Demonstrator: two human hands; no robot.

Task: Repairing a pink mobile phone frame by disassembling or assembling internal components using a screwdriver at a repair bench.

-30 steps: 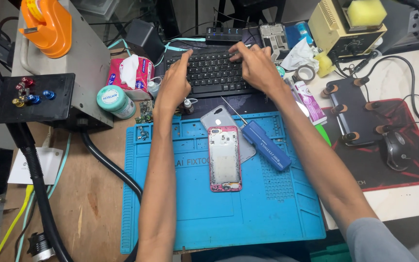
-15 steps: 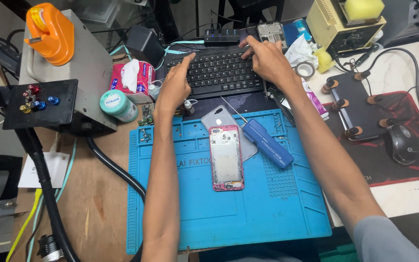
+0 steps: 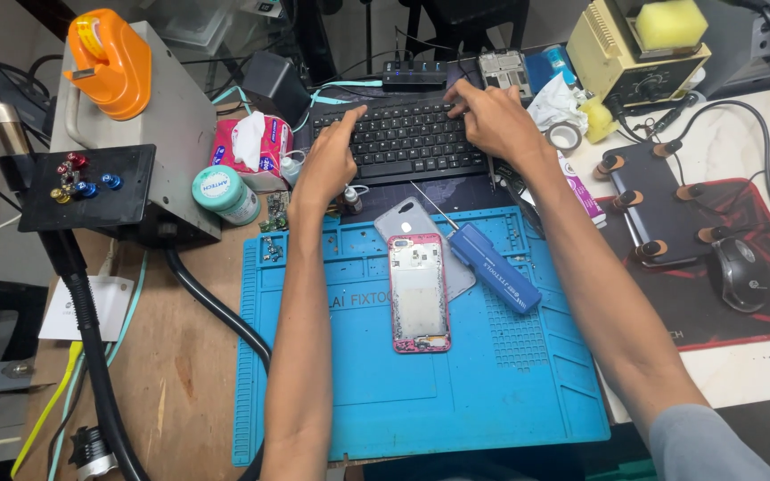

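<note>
A: Head view, only one. Left hand [image 3: 327,165] on the black keyboard [image 3: 403,138], left end of it, index finger stretched out over the keys, other fingers loosely curled, gripping nothing.

B: Right hand?

A: Right hand [image 3: 492,120] on the keyboard's right end, fingers [image 3: 458,96] spread and bent down onto the top key rows, also holding nothing. Both forearms run up from the bottom edge across the blue mat [image 3: 421,356].

B: Where's the keyboard sit?

A: Far side of the desk [image 3: 180,365], just past the mat's top edge, dark USB hub [image 3: 414,74] right behind it.

B: On the mat?

A: Opened phone with pink frame [image 3: 419,292], lying flat between the arms, partly over a grey back cover [image 3: 412,223]. Blue-handled screwdriver [image 3: 492,265] just right of it, tip pointing up-left toward the keyboard.

B: Left side?

A: Tissue pack [image 3: 253,144] and a teal-lidded jar [image 3: 223,191] near the left hand. Grey machine with an orange top [image 3: 131,107], black hose [image 3: 91,356] running down the desk.

B: Right side?

A: Black holder with wooden pegs [image 3: 661,200] and a mouse [image 3: 746,272] on a red-and-black pad [image 3: 759,312]. Tape roll [image 3: 566,135] near the right wrist, beige soldering station with a yellow sponge [image 3: 643,44] at the back.
</note>
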